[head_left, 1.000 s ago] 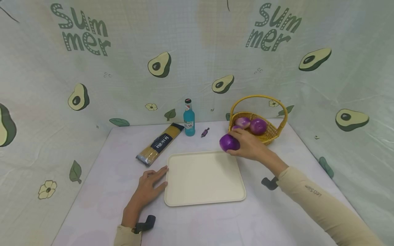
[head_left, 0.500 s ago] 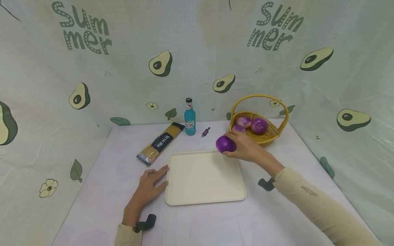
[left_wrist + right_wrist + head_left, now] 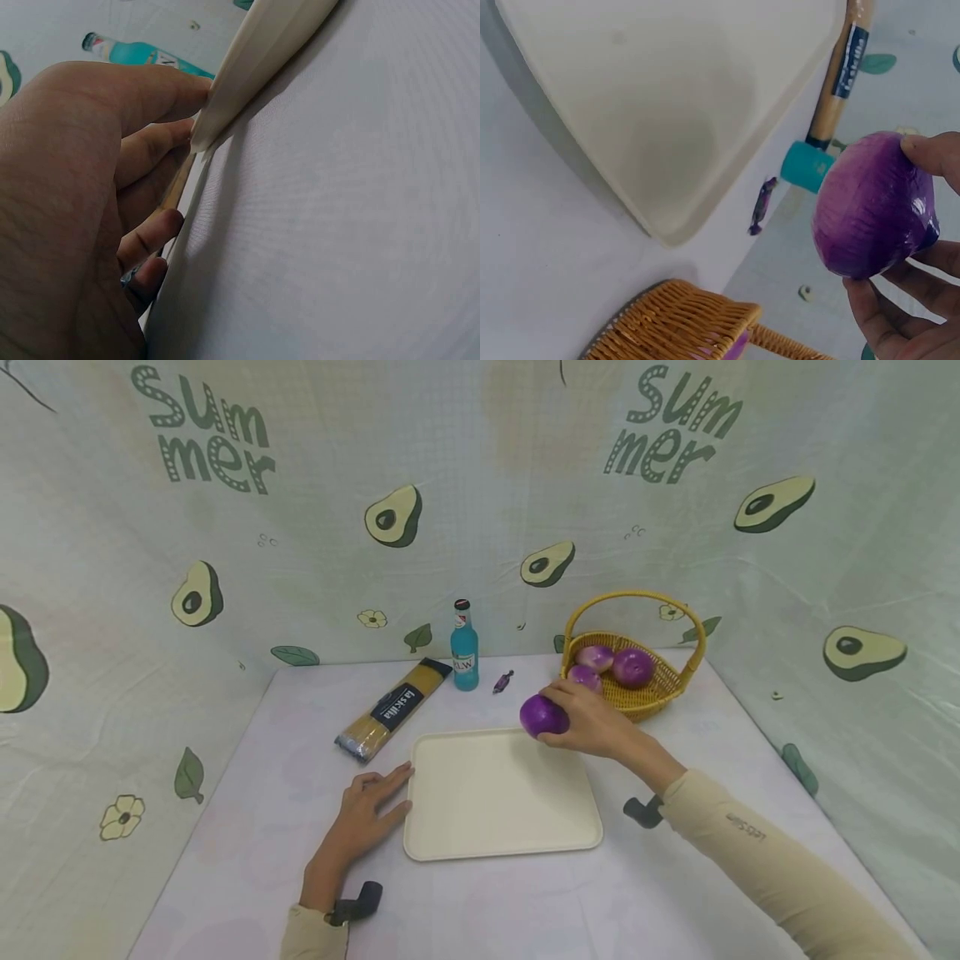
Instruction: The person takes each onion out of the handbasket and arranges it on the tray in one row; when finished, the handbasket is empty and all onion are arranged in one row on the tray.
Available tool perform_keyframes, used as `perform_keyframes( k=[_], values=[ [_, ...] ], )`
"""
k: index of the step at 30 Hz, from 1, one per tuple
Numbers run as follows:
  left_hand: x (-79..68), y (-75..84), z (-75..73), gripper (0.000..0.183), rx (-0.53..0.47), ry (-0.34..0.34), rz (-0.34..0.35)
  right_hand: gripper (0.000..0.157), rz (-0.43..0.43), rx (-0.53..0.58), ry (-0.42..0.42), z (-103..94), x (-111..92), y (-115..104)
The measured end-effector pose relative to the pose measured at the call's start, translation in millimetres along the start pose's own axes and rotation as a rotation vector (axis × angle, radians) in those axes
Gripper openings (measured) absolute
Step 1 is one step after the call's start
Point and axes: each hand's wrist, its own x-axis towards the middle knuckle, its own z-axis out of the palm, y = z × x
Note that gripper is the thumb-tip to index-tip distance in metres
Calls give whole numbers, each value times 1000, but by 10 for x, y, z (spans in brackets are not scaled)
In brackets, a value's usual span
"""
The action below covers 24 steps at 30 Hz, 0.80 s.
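Observation:
My right hand (image 3: 588,718) grips a round, glossy purple onion (image 3: 543,716) between thumb and fingertips, held above the back right corner of the cream tray (image 3: 502,847). In the right wrist view the onion (image 3: 870,206) shows a paler pink side, and the fingers reach around its far end. My left hand (image 3: 365,810) lies beside the tray's left edge, fingers extended and fingertips at the rim. In the left wrist view, the thumb and a finger of the left hand (image 3: 112,142) meet the tray's outer wall (image 3: 247,75).
A yellow wicker basket (image 3: 663,689) with a tall handle holds several purple and white onions (image 3: 632,667) at the back right. Behind the tray are a pack of spaghetti (image 3: 393,710), a blue bottle (image 3: 465,652) standing upright and a small wrapped candy (image 3: 502,682). Patterned cloth hangs behind.
My right hand has carried the onion a little to the left, away from the basket and over the tray's back right corner. The left hand stays at the tray's edge.

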Motion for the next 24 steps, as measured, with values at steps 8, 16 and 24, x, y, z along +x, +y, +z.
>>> perform_keyframes(
  k=[8,16,24],
  values=[
    [20,11,10,59,6,2,-9,69,-14,-1,3,36,22,-46],
    [34,7,13,59,5,-14,-7,68,8,11,-6,86,47,-122],
    [0,3,2,58,0,0,1,68,-13,25,-20,147,108,-195]
  ],
)
